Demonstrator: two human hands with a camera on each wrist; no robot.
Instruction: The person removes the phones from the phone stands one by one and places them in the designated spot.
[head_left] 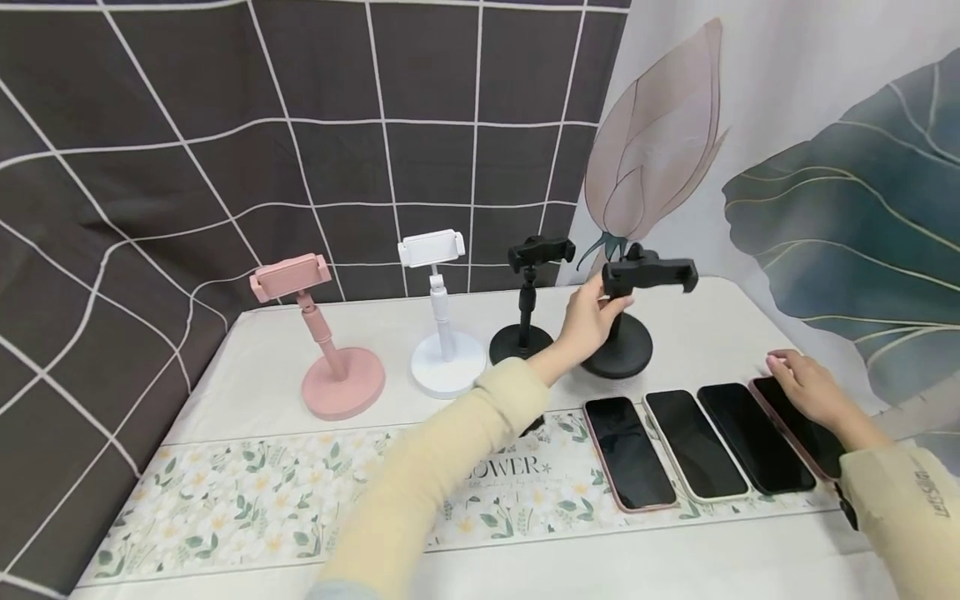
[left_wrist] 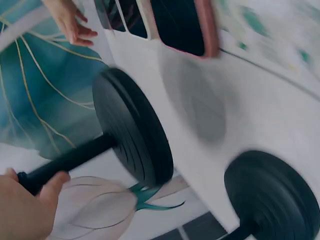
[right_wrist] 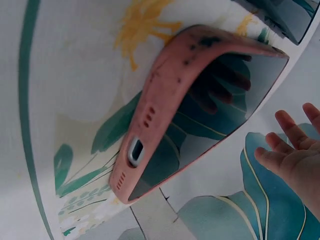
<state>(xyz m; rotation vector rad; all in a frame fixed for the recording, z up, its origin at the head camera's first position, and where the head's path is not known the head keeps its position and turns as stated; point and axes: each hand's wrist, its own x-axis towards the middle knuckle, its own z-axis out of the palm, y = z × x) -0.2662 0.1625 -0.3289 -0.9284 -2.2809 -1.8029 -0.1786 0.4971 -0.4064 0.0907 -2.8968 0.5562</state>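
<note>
My left hand [head_left: 587,323] grips the post of the rightmost black phone stand [head_left: 619,354], just below its clamp head. In the left wrist view, that stand's round base [left_wrist: 132,125] is tilted, and its shadow falls on the table apart from it. A second black phone stand [head_left: 522,333] is close behind my left wrist. On the other side, my right hand [head_left: 813,392] hovers over the far-right phone [head_left: 802,429] with fingers spread. The right wrist view shows this phone's pink case [right_wrist: 160,95] and the fingers reflected in its dark screen.
Further left stand a white phone stand [head_left: 447,354] and a pink phone stand [head_left: 343,383]. Three more phones lie beside the far-right one: a pink-cased phone [head_left: 630,454], a white-edged phone [head_left: 696,446] and a black phone [head_left: 756,437]. They rest on a floral mat [head_left: 247,500].
</note>
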